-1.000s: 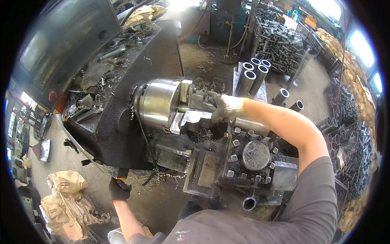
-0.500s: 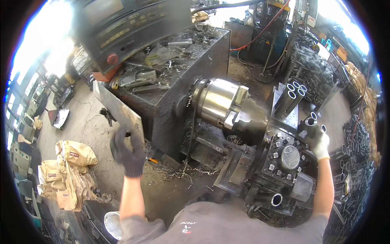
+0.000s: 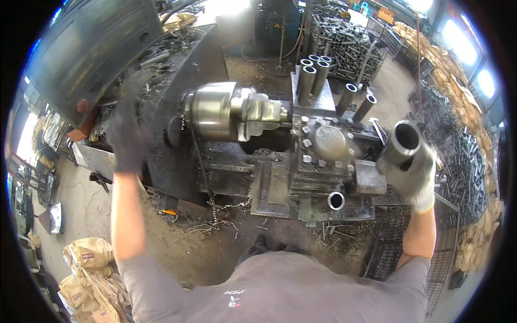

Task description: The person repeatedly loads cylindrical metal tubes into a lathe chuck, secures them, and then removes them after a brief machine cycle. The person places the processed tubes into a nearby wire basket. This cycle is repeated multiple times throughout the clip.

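Note:
My right hand (image 3: pixel 416 175), in a whitish work glove, is closed around a short metal tube (image 3: pixel 397 144), its open end facing up. My left hand (image 3: pixel 128 139), in a dark glove, is smeared by motion beside the lathe's dark headstock cabinet, below the control panel (image 3: pixel 102 59); its fingers cannot be made out. Between my arms are the shiny lathe chuck (image 3: pixel 215 111) and the bolted square tool post (image 3: pixel 327 142). Several upright tubes (image 3: pixel 307 81) stand on a plate behind the tool post, with two more tubes (image 3: pixel 346 98) to their right.
Below the tool post a hollow round tool holder (image 3: pixel 335 201) points toward me. Curled metal chips (image 3: pixel 221 207) lie under the chuck. A wire basket of metal parts (image 3: pixel 344 48) stands at the back; heaped parts (image 3: pixel 458 161) lie at right. Paper sacks (image 3: pixel 89 280) sit lower left.
My view has turned right. My right hand has come nearer from the standing tubes, now with a tube lifted in it. My left hand has moved up toward the control panel.

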The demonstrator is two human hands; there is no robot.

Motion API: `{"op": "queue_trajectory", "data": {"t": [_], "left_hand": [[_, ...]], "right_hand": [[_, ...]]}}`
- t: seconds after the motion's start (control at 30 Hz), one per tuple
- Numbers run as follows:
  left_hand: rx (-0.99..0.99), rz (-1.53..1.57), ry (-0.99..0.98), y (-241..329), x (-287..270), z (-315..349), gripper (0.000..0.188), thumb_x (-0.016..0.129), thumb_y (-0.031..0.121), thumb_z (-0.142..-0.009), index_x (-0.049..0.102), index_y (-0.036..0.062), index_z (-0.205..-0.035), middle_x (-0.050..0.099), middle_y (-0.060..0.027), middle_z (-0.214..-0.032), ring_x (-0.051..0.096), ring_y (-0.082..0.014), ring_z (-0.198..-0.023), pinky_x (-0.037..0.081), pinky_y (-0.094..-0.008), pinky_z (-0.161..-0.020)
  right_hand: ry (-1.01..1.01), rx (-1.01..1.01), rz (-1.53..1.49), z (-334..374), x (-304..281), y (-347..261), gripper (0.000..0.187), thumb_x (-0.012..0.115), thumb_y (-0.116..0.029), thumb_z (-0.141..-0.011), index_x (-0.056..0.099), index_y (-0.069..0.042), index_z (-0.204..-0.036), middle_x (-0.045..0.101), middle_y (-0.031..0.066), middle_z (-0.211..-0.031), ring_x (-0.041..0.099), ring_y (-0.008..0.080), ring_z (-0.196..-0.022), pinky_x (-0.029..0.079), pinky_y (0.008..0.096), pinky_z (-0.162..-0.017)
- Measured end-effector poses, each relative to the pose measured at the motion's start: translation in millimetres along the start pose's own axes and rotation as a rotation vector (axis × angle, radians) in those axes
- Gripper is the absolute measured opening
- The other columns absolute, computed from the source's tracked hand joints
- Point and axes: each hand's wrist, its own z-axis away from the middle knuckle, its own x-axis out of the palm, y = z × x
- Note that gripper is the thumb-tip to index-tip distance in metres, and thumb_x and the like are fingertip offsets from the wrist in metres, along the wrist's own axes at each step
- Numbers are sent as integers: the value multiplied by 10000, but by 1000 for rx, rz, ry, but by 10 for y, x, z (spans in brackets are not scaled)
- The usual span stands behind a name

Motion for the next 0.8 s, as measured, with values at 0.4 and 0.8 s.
{"op": "queue_trajectory", "data": {"t": [0.4,0.8], "left_hand": [[-464,1172,-615,2677,-335,3022,786,915,215,-796,565,92,-1489,664,-154,-1421,659,-267,-1301,536,-404,-1093],[-2215,-27,-247,3198,-1910,8413,473,698,435,-889,745,93,-1213,752,-216,-1212,720,-395,-1146,556,-475,-976]], "right_hand": [[-924,-59,-1000,1168,1204,-646,330,903,-79,-745,776,-43,-1047,791,101,-1054,757,274,-976,606,391,-888],[-1371,-341,-888,2647,2212,-2116,417,805,-121,-813,720,35,-1190,785,100,-1039,738,185,-927,588,350,-862]]}}
